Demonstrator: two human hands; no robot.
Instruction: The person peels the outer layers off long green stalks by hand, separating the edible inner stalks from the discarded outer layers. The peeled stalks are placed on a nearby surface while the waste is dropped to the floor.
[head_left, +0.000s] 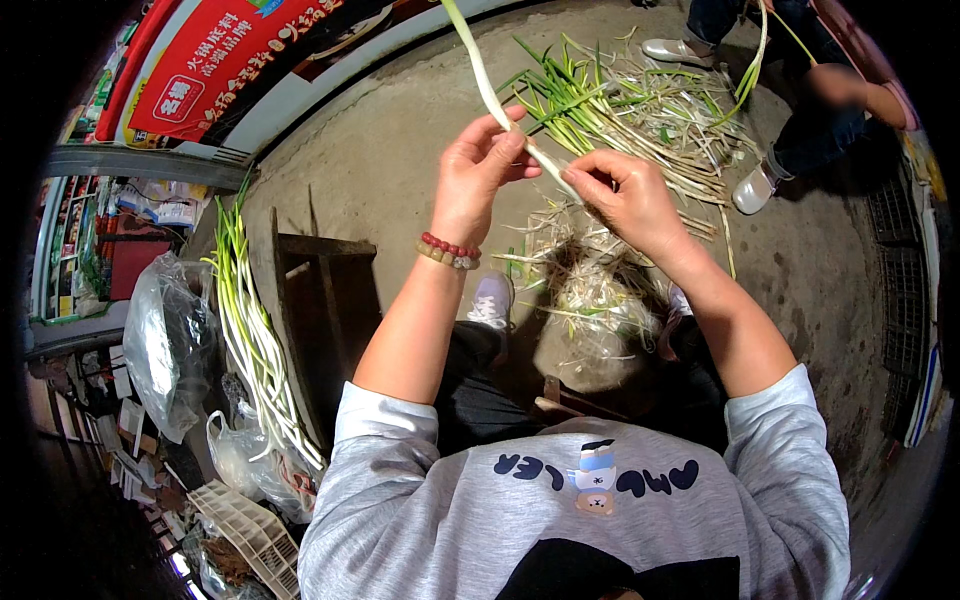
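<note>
A long green onion (480, 73) slants across the upper middle, green towards the top and white lower down. My left hand (484, 154) grips it near the middle of its length, with a beaded bracelet at the wrist. Lower on the same stalk, my right hand (626, 195) pinches the white part between thumb and fingers; its curled fingers partly hide the root end. Below my hands, between my feet, lies a heap of peeled skins and roots (600, 300). Farther off, a bunch of green onions (607, 120) with brownish lower stalks rests on the concrete floor.
White-stalked green onions (251, 330) lie to my left beside a wooden stool (322, 277). Plastic bags (169, 345) and a white plastic crate (247, 532) stand near them. At upper right another person's hand (836, 84) is by a green onion. Dark crates (900, 300) line the right.
</note>
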